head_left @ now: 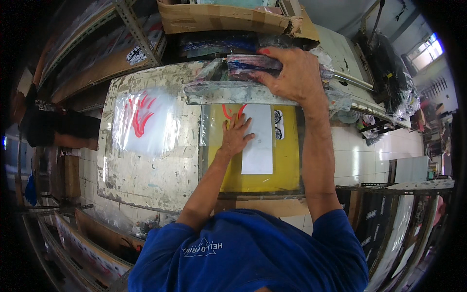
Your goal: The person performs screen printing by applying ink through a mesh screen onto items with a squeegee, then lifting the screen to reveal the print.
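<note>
My left hand lies flat with its fingers spread across the white sheet. Under the hand and above it, red-orange strokes show at the sheet's upper left. That sheet rests over a yellow panel with clear film along its left side. Farther off, my right hand is closed round an ink-stained bar, its thumb on the near side. Just below, a long paint-spotted frame edge crosses above the sheet and hides its far end.
On the worn, paint-marked board to the left lies a clear sheet with red-orange strokes. Cardboard boxes stand behind. Metal shelving rises at far left, near another person. Racks of panels stand at right.
</note>
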Demonstrator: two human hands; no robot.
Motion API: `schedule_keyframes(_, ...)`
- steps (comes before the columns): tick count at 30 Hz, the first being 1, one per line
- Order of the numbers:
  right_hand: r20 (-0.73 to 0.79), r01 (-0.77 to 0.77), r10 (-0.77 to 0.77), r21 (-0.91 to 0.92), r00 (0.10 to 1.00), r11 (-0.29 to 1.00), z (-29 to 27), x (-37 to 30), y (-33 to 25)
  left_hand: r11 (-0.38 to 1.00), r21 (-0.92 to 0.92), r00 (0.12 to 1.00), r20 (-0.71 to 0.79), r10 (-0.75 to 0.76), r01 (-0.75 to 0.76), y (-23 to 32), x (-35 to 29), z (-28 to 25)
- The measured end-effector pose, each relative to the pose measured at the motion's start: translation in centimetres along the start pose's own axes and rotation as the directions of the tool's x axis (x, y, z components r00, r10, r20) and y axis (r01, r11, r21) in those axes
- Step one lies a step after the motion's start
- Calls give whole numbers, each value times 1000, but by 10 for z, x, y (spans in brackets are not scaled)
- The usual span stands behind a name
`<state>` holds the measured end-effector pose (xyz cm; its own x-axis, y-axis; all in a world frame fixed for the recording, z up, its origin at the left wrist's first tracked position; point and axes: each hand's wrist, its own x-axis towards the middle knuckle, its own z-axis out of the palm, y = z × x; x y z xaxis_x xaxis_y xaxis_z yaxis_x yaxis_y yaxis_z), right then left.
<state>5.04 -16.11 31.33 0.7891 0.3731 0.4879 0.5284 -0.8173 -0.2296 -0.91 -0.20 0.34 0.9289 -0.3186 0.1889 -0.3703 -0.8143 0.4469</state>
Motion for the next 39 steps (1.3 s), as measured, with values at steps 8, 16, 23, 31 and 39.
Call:
schedule_keyframes(8,-49,54,-53,26,997,998,27,-70,-19,344,-939,731,-234,-641,2,28,-61,-84)
schedule_keyframes(16,246,-211,157,212,956,954,117,-170,5,647,-730,705,-341,-622,218,25,-140,-52)
schedule_keyframes(23,510,-74,99,-69,854,995,166,-206,-4,896,-316,773,-464,-433,312,-2,-158,-27)
schedule_keyframes(31,172,-47,55,-48,984,998,222,-119,75,880,-308,798,-386,-463,361,2,-162,-34)
schedule_keyframes(39,58,1,-4,59,998,998,252,-7,149,881,-317,797,-393,-460,352,0,-168,-32)
